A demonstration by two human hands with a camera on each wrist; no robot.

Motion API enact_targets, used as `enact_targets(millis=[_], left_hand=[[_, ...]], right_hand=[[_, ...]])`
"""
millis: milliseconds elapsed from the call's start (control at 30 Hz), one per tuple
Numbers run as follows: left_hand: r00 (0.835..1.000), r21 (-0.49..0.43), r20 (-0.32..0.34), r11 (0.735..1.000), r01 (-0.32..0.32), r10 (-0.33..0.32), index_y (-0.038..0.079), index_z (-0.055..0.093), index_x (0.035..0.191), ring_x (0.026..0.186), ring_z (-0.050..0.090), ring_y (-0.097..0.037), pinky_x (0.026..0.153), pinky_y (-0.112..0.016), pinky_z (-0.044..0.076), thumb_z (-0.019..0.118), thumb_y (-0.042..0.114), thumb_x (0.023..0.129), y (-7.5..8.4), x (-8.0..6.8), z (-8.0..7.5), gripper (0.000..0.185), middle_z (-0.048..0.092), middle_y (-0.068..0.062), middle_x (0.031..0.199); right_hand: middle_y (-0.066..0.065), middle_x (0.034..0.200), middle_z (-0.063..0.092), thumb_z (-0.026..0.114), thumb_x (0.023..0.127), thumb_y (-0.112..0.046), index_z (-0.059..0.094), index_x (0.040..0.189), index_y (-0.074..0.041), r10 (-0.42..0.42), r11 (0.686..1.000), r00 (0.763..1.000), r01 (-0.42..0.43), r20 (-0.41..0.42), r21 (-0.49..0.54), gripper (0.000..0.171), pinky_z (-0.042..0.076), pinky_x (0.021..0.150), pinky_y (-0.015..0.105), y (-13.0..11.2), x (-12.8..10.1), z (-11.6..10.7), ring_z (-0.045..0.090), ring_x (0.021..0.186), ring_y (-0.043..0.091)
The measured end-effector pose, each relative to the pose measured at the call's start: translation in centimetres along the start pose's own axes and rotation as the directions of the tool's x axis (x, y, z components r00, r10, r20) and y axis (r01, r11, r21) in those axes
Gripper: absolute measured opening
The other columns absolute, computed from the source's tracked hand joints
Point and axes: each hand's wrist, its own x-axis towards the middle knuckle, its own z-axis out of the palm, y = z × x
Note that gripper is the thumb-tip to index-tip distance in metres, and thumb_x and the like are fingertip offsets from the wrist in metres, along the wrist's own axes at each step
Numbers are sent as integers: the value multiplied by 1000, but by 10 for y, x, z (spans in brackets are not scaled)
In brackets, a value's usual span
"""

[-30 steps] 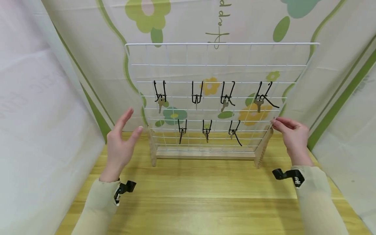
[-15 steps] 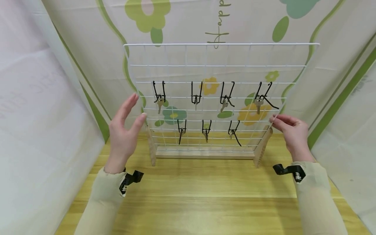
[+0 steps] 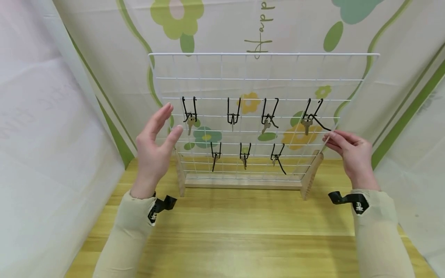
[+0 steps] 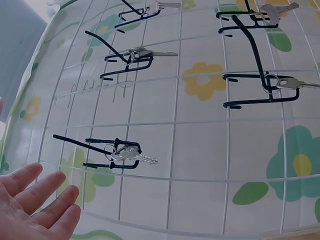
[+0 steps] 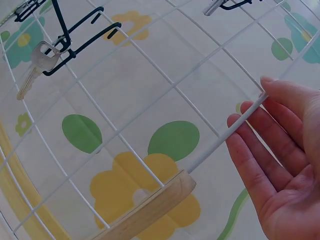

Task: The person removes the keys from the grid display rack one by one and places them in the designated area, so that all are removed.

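Observation:
A white wire grid rack stands upright on wooden feet. My right hand pinches the grid's right side wire a little above the foot; the right wrist view shows the thumb on one side of this wire and the fingers on the other. Beside the left edge, my left hand is held up with thumb and fingers spread, holding nothing. Black hooks hang in two rows on the grid. On them hang metal keys, one close to the left fingers in the left wrist view.
A light wooden crossbar joins the feet at the bottom. Beneath lies a yellowish wood-grain table. Pale cloth encloses the left side, and flower-printed cloth hangs behind the grid. The far right hook's arm reaches out toward my right hand.
My left hand has moved up and to the right, nearer the grid's left edge. My right hand has shifted slightly higher along the right side wire. Hooks and keys stay in place.

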Motion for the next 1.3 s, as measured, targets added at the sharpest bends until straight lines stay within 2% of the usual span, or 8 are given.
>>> enact_targets(millis=[267,400,567,700,800,933,1167,1300], left_hand=[[997,23,-17,997,78,-78,0,58,140,128,57,-19,111,-39,42,72,7,95,20,4,4,48,61,-7,140],[992,45,-20,991,123,-123,-4,59,137,125,59,-23,109,-39,44,74,7,95,25,9,6,46,62,-13,137],[985,64,-21,983,169,-168,0,62,135,121,62,-25,107,-36,46,79,10,91,6,13,8,48,65,-11,133],[984,59,-9,982,179,-179,6,65,134,116,64,-23,104,-32,48,84,17,87,-15,15,10,51,68,-8,129],[984,67,-2,981,180,-180,8,68,131,111,66,-22,100,-30,50,86,23,86,-23,17,12,50,69,-8,125],[980,83,-1,977,196,-197,9,71,125,104,68,-19,94,-28,52,85,30,86,-30,19,15,46,72,-6,117],[974,47,-31,973,226,-224,4,74,114,93,69,-16,86,-30,57,86,23,86,-35,21,24,36,74,-5,106],[970,41,-62,971,237,-234,3,74,111,91,68,-16,88,-36,57,87,22,85,-37,22,28,34,74,-6,104]], right_hand=[[15,98,75,79,88,-3,70,111,12,9,999,1000,-10,-25,-48,29,59,81,31,-4,0,2,75,89,23],[14,98,76,79,88,-3,71,109,10,6,996,999,-8,-33,-86,27,59,81,31,-5,1,4,75,88,22],[11,97,76,80,87,-7,72,108,7,14,986,999,-20,-32,-165,27,58,79,30,-7,4,5,75,87,19],[9,96,76,81,87,-10,72,108,6,19,978,999,-24,-25,-206,27,58,78,28,-7,6,4,75,85,18],[8,95,76,80,88,-10,72,107,6,14,974,1000,-18,-21,-228,26,58,77,28,-6,7,5,75,84,17],[8,94,76,81,87,-11,72,106,7,8,970,1000,-13,-21,-243,27,59,77,28,-5,7,4,75,83,17],[8,94,76,82,87,-12,72,106,7,12,969,1000,-16,-17,-245,28,59,76,29,-6,8,3,75,83,17],[8,94,76,81,87,-11,72,106,7,14,969,1000,-18,-16,-245,28,59,76,29,-7,8,4,75,83,17]])
